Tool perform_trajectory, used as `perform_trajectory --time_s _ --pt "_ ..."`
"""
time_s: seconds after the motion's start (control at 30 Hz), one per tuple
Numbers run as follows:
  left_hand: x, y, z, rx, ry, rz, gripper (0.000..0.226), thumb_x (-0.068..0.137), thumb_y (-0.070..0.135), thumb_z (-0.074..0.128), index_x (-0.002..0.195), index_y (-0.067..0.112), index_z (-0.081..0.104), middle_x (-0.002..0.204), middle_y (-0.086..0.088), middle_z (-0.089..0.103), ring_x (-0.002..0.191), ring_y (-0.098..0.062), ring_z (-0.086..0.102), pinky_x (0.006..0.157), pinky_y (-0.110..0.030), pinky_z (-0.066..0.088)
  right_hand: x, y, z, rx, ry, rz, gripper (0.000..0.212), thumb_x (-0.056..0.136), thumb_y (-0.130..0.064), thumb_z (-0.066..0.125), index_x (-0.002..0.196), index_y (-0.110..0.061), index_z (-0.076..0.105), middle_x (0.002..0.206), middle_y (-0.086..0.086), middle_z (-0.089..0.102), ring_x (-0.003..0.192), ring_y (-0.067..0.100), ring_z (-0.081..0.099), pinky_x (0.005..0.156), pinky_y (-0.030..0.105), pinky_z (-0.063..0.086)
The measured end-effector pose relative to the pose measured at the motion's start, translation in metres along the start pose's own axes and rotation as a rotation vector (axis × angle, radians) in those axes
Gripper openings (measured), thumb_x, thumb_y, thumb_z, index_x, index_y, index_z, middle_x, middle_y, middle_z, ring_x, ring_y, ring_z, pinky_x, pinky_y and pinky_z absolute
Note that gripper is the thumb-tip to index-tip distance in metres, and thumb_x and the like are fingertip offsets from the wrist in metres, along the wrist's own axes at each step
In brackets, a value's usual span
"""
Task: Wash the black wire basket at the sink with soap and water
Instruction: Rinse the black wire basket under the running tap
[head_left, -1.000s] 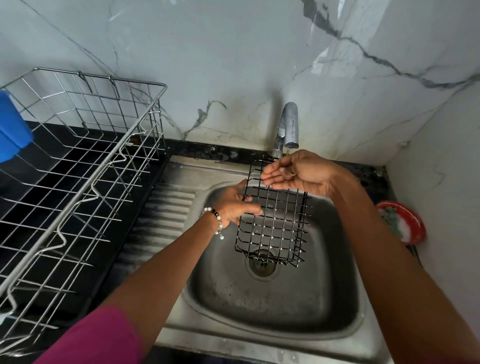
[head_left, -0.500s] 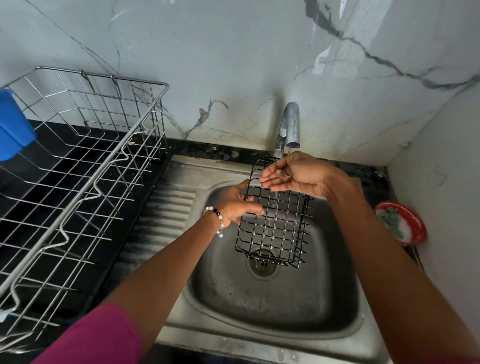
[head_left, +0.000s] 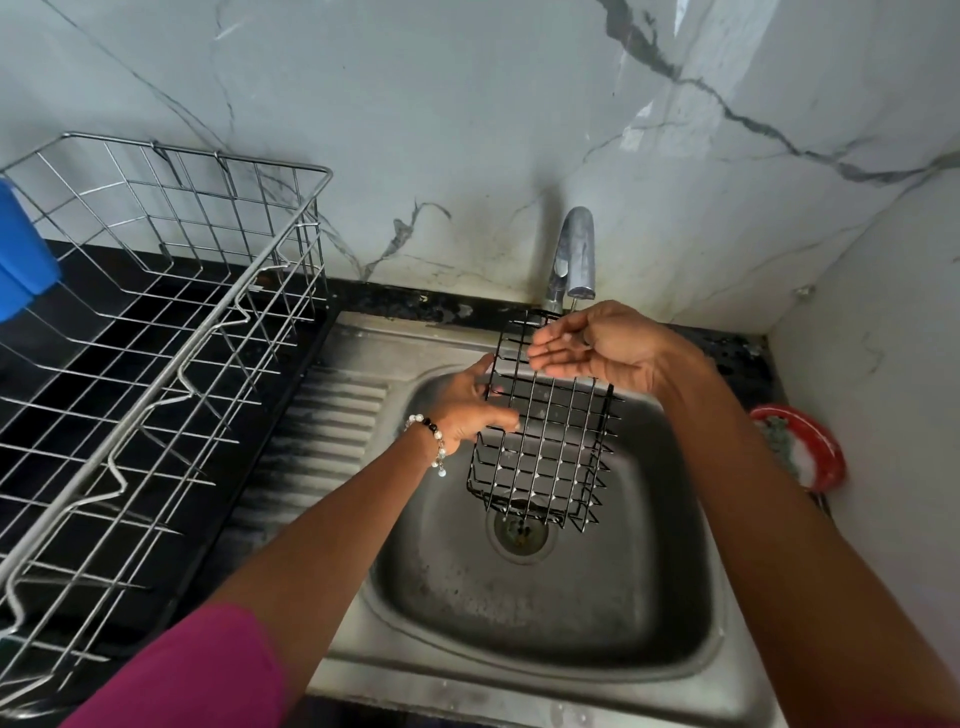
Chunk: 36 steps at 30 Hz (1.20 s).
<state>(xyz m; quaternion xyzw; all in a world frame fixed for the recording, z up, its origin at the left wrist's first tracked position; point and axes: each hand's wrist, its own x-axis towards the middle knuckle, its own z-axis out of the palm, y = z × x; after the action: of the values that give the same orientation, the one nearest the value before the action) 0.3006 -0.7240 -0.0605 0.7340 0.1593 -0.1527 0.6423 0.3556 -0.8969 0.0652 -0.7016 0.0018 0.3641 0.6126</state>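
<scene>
The black wire basket (head_left: 545, 441) hangs tilted over the steel sink (head_left: 545, 597), its lower end just above the drain (head_left: 521, 535). My left hand (head_left: 470, 405) grips the basket's left edge, thumb across the wires. Palm up and cupped, my right hand (head_left: 597, 353) sits under the spout of the chrome tap (head_left: 574, 254), above the basket's upper end, holding nothing. A thin stream runs from the spout onto that palm.
A large steel wire dish rack (head_left: 156, 338) stands on the black counter at the left, with a blue object (head_left: 21, 265) at its far left. A red dish with a green scrubber (head_left: 800, 447) sits at the right against the wall.
The basket and both hands stay nearly in place. My right hand has lifted slightly off the basket's top and turned more palm up under the spout.
</scene>
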Motion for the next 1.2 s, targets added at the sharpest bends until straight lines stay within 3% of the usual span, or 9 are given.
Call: perform_trajectory --time_s 0.27,0.37,0.47,0.57,0.8,0.93,1.03,1.1,1.2 --pt "-0.001 -0.026 -0.01 -0.135 0.146 0.002 0.077 0.059 -0.011 0.08 0.128 0.011 0.054 0.12 -0.003 0.058 0.112 -0.03 0.061 0.081 -0.035 0.054 0.001 0.006 -0.012 0.114 0.154 -0.068 0.023 0.091 0.011 0.046 0.104 0.009 0.064 0.101 0.025 0.069 0.095 0.033 0.07 0.086 0.041 0.056" --pt "-0.006 -0.032 -0.015 -0.262 0.204 0.007 0.073 0.064 -0.016 0.076 0.125 0.016 0.052 0.11 0.001 0.055 0.106 -0.028 0.06 0.062 -0.023 0.051 0.003 0.022 -0.011 -0.084 0.375 -0.192 0.017 0.087 0.003 0.059 0.104 0.004 0.064 0.101 0.016 0.069 0.1 0.03 0.066 0.087 0.036 0.053" --pt "-0.011 -0.036 -0.016 -0.359 0.211 -0.005 0.064 0.068 -0.013 0.077 0.101 0.035 0.05 0.114 -0.002 0.055 0.104 -0.028 0.06 0.068 -0.032 0.044 0.007 0.052 0.0 -0.332 0.302 -0.127 0.069 0.076 -0.019 0.077 0.136 -0.015 0.045 0.135 0.01 0.052 0.125 0.028 0.048 0.099 0.039 0.043" --pt "-0.017 -0.033 -0.012 -0.409 0.157 -0.022 0.06 0.067 -0.007 0.081 0.106 0.029 0.052 0.121 -0.009 0.06 0.103 -0.03 0.066 0.085 -0.05 0.051 0.013 0.071 0.013 -0.379 0.232 -0.124 0.105 0.066 -0.025 0.084 0.149 -0.031 0.02 0.155 0.007 0.026 0.14 0.03 0.026 0.112 0.05 0.028" --pt "-0.026 -0.014 -0.022 -0.533 0.029 -0.145 0.117 0.04 0.045 0.094 0.137 0.03 0.03 0.14 -0.011 0.046 0.125 -0.051 0.044 0.089 -0.074 0.043 0.021 0.067 0.017 -0.548 0.294 -0.242 0.103 0.066 -0.012 0.083 0.149 -0.027 0.024 0.153 0.007 0.031 0.138 0.031 0.031 0.111 0.047 0.032" --pt "-0.026 -0.013 -0.021 -0.558 0.126 -0.114 0.083 0.055 0.026 0.085 0.124 0.024 0.039 0.135 -0.009 0.052 0.125 -0.036 0.048 0.09 -0.063 0.05 0.023 0.053 0.016 -0.58 0.232 -0.283 0.094 0.068 -0.012 0.081 0.146 -0.028 0.031 0.15 0.006 0.037 0.137 0.026 0.034 0.11 0.042 0.03" --pt "-0.023 -0.013 -0.024 -0.607 0.204 -0.065 0.054 0.071 0.009 0.082 0.106 0.025 0.043 0.115 -0.003 0.061 0.124 -0.029 0.052 0.092 -0.065 0.049 0.027 0.038 0.004 -0.447 0.207 -0.25 0.057 0.077 -0.012 0.074 0.129 -0.023 0.055 0.141 0.004 0.049 0.131 0.021 0.043 0.107 0.036 0.032" --pt "-0.019 -0.014 -0.028 -0.596 0.254 -0.064 0.06 0.07 0.009 0.084 0.113 0.019 0.043 0.12 -0.008 0.061 0.121 -0.027 0.055 0.088 -0.066 0.051 0.028 0.024 -0.001 -0.335 0.346 -0.274 0.017 0.083 -0.006 0.068 0.098 -0.015 0.07 0.122 0.01 0.064 0.113 0.022 0.059 0.101 0.036 0.043" --pt "-0.018 -0.02 -0.029 -0.59 0.288 -0.059 0.09 0.054 0.017 0.094 0.127 0.01 0.04 0.129 -0.016 0.059 0.107 -0.024 0.061 0.086 -0.066 0.052 0.021 0.007 -0.002 0.029 0.296 -0.25 0.012 0.09 0.004 0.056 0.09 0.003 0.068 0.106 0.028 0.067 0.088 0.029 0.068 0.075 0.033 0.056"
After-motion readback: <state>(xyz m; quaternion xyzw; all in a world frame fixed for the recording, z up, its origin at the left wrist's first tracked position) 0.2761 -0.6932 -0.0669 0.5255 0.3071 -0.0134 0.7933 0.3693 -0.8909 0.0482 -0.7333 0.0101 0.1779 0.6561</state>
